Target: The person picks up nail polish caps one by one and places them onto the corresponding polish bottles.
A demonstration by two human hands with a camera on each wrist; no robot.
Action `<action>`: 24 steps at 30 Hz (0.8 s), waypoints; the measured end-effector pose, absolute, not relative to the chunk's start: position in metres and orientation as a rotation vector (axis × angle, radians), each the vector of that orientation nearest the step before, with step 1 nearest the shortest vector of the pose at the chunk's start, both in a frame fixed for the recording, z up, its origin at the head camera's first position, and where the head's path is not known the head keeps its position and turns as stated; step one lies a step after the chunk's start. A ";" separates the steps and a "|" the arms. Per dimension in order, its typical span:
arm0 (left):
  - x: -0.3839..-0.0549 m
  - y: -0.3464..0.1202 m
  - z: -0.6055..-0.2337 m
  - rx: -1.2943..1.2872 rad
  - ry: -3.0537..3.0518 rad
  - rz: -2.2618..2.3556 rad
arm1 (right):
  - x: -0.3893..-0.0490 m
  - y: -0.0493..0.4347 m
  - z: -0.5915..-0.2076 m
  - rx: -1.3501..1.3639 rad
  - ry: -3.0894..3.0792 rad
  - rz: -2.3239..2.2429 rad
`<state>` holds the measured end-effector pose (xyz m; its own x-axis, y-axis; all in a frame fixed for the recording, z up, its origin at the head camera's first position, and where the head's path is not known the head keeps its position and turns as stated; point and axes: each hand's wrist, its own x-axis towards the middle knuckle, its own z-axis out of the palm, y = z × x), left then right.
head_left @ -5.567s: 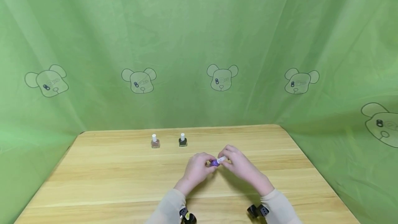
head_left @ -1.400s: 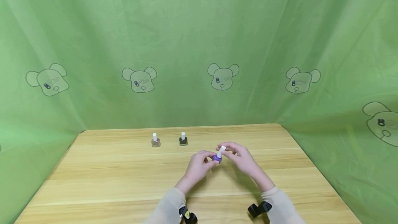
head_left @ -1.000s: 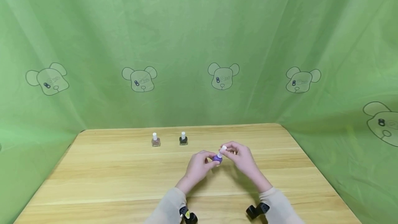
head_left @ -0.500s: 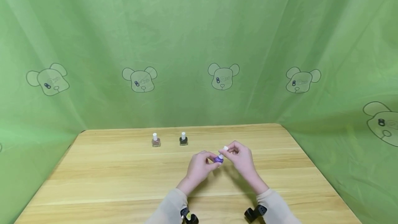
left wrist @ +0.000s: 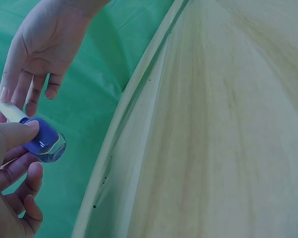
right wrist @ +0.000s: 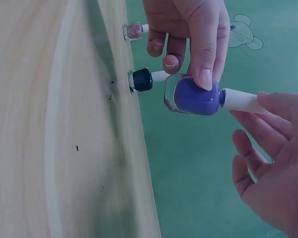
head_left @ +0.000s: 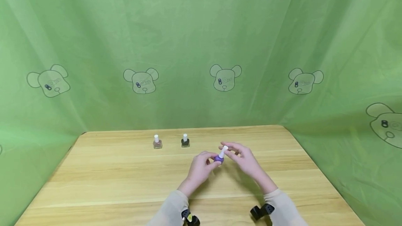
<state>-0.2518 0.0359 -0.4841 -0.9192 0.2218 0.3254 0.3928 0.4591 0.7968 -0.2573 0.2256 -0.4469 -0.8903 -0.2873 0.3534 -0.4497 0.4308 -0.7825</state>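
Observation:
A bottle of purple nail polish (right wrist: 196, 96) is held above the table, tilted, its white cap (right wrist: 242, 101) pointing up and to the right in the head view. My left hand (head_left: 200, 167) grips the glass body between thumb and fingers. With thumb and forefinger, my right hand (head_left: 245, 159) pinches the cap; its other fingers are loosely bent. A dark strip of neck shows between cap and glass in the right wrist view. Whether the cap is loose, I cannot tell.
At the back of the wooden table (head_left: 125, 180) stand two more nail polish bottles with white caps, a pinkish one (head_left: 157, 144) and a black one (head_left: 185, 143). A green curtain (head_left: 182, 37) with bear heads surrounds the table's back and sides.
The purple bottle lay more sideways 5.6 s ago and is more upright now. Over the last half second my right fingers straightened along the cap, and the bottle shifted slightly left and up.

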 end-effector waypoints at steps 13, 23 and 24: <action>-0.249 0.036 -0.482 -0.561 -2.606 -1.349 | -0.255 0.226 -0.443 0.573 -2.604 1.282; -0.246 0.038 -0.482 -0.588 -2.564 -1.216 | -0.251 0.217 -0.443 0.341 -2.532 1.245; -0.245 0.039 -0.482 -0.584 -2.561 -1.206 | -0.251 0.216 -0.444 0.315 -2.520 1.256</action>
<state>-0.2453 0.0385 -0.4820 -0.8882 0.2492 0.3860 0.4562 0.5769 0.6776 -0.2507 0.2162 -0.4436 -0.9286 -0.0586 0.3665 -0.3280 0.5919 -0.7362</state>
